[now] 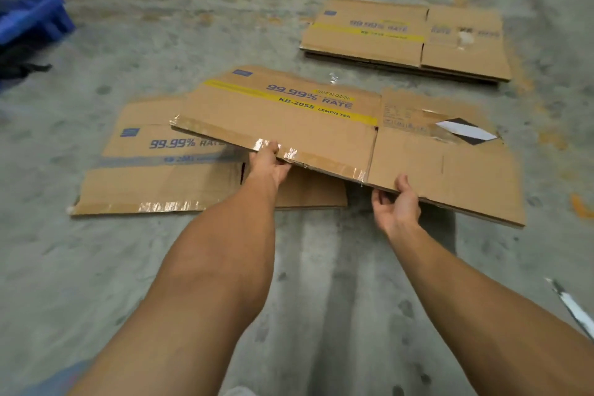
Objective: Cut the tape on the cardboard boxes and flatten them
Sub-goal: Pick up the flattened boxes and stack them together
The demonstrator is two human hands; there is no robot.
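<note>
Both hands hold one flattened box [289, 125] by its near taped edge, clear of the floor [160, 42]: the left hand [270, 164] is closed on the edge, the right hand [397, 202] cups it from below. It hangs over another flat box [154, 177]. Best to keep it level and carry it to the stack [408, 38] beyond, squaring the edges.

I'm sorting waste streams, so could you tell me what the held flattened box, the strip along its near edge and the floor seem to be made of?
Held flattened box: brown corrugated cardboard, matte, printed in blue and yellow; its layered edge shows. Strip: clear plastic tape, glossy, with crinkled glare. Floor: probably bare concrete, grey, mottled, dull. Left hand and right hand grip the near edge.
</note>
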